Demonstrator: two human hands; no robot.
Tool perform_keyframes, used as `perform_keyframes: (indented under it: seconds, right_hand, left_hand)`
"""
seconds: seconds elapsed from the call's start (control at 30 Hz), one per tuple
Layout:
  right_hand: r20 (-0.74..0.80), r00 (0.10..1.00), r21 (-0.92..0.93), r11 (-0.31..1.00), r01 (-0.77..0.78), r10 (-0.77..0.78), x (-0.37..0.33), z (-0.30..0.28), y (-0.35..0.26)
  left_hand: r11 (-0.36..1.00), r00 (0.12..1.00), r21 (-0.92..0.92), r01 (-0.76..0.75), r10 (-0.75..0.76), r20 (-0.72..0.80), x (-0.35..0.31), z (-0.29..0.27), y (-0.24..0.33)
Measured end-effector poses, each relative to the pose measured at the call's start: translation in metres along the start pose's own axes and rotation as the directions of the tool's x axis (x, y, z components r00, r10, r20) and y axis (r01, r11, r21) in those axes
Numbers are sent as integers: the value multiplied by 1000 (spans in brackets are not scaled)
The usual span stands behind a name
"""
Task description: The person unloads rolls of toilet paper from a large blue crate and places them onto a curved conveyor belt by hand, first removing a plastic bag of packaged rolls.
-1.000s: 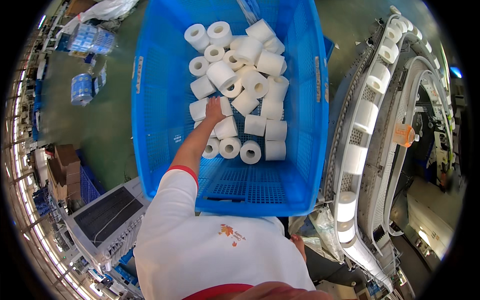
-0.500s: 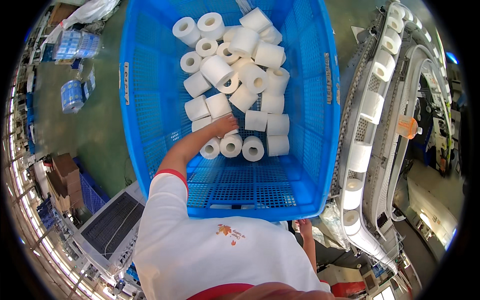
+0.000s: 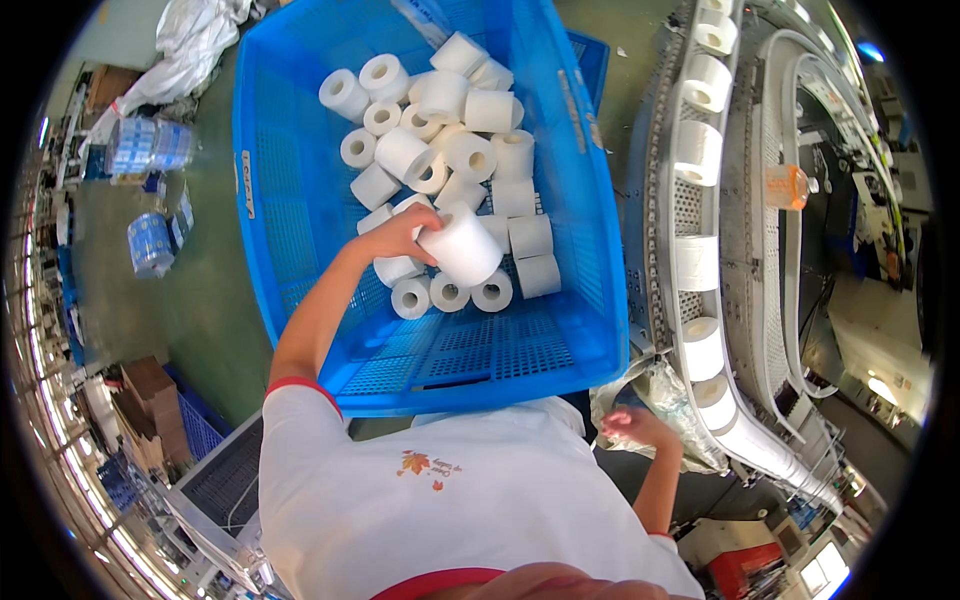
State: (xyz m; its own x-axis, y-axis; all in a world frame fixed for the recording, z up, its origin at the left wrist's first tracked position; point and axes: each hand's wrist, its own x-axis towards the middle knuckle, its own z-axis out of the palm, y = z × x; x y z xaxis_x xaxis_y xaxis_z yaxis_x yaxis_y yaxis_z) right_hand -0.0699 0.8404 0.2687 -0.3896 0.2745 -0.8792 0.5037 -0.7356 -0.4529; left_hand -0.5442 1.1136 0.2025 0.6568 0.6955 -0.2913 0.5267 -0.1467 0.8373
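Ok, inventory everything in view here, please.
large crate: one, blue, centre
loose rolls: over twenty, white, inside large crate
held roll: one, white, over large crate
conveyor: count unclear, grey, right
conveyor rolls: several, white, on conveyor
bottle: one, orange, right
film rolls: several, blue-white, left
plastic sheeting: some, white, upper left
cardboard: some, brown, lower left
other crates: two visible, blue, upper right, lower left
shirt: one, white and red, below
left hand: one, bare, gripping held roll
right hand: one, bare, empty, lower right
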Motion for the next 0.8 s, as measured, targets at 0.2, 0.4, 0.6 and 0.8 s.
perform_keyframes:
  seconds: [0.2, 0.4, 0.6, 0.8]
  right_hand:
    - [-422, 607, 109, 627, 771, -673, -31, 4, -133]
    - [-435, 116, -434, 320, 842, -893, -39, 21, -181]
    - [-420, 317, 15, 343, 939, -850, -52, 26, -174]
    - [-509, -205, -637, 206, 743, -836, -83, 20, -167]
  left_hand:
    - [863, 998, -504, -30, -1, -60, -16, -2, 108]
    - [782, 994, -613, -110, 78, -78, -20, 38, 143]
    - [926, 967, -312, -211, 245, 73, -3, 45, 215]
    - [871, 931, -377, -316, 360, 51, 6, 59, 242]
